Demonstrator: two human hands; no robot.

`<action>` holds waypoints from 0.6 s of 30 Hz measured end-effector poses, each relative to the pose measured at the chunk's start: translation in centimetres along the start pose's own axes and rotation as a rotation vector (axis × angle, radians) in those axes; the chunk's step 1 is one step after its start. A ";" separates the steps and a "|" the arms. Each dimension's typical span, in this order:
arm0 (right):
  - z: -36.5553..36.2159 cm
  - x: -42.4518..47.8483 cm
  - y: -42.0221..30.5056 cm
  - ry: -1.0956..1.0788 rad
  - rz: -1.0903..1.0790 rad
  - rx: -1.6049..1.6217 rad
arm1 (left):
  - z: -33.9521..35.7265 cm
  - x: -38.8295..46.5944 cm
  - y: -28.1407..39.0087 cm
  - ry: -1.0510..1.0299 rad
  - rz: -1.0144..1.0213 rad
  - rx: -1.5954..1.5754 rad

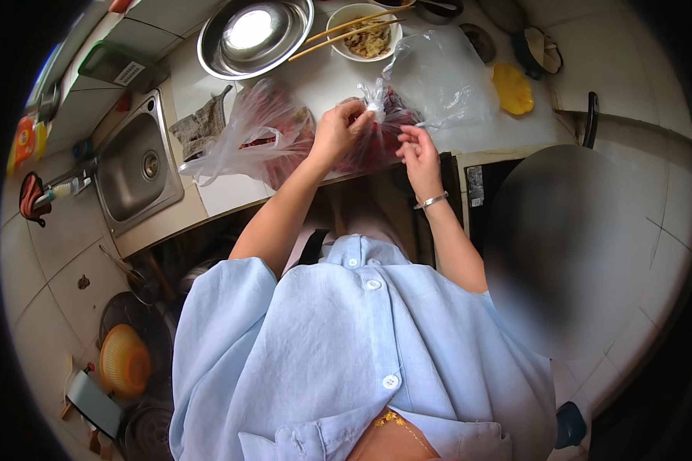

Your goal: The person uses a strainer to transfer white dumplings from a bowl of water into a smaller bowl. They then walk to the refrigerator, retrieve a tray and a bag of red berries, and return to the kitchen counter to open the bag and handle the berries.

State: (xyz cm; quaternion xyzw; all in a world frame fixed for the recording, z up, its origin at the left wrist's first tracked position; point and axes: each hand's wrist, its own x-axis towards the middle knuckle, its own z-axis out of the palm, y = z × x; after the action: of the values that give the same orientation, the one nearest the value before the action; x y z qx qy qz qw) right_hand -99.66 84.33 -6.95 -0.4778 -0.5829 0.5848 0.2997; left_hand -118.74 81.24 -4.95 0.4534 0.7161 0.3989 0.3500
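My left hand (343, 128) pinches the gathered, knotted neck of a clear plastic bag (371, 147) holding dark red contents, at the counter's front edge. Just right of the knot, my right hand (420, 151) has its fingers loosely curled and apart, near the bag's side; nothing shows between them. A bracelet circles the right wrist. Left of my left hand lies a second clear plastic bag (259, 135) with reddish contents, its loose handles spread to the left. An empty-looking clear plastic bag (444, 80) lies flat to the right of the knotted one.
Behind the bags stand a stainless steel basin (255, 34) and a white bowl of food (369, 43) with chopsticks (346, 36) across it. A yellow dish (512, 89) is at right. A grey cloth (200, 122) lies beside the metal sink (135, 167) at left. A black handle (591, 120) rises at right.
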 end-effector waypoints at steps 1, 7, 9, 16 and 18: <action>1.0 0.6 -0.8 -0.020 -0.059 -0.031 | -0.1 0.0 -0.4 -0.012 -0.004 -0.026; 3.8 4.3 -0.5 -0.008 -0.283 -0.281 | -1.1 0.1 -0.2 -0.005 0.000 -0.032; 3.8 4.6 -1.1 -0.045 -0.204 -0.276 | -1.4 -1.0 1.9 0.216 0.180 0.059; 3.9 5.4 -2.1 -0.034 -0.218 -0.126 | -1.6 0.4 0.5 -0.014 0.085 0.188; 4.2 4.7 -1.7 0.050 -0.226 -0.091 | -1.1 0.3 -0.8 -0.013 -0.008 0.033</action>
State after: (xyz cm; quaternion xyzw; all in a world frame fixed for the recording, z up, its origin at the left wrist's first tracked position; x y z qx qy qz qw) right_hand -105.54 87.21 -6.82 -0.4365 -0.6514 0.5083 0.3561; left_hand -120.10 81.04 -5.19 0.4588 0.7220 0.3829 0.3486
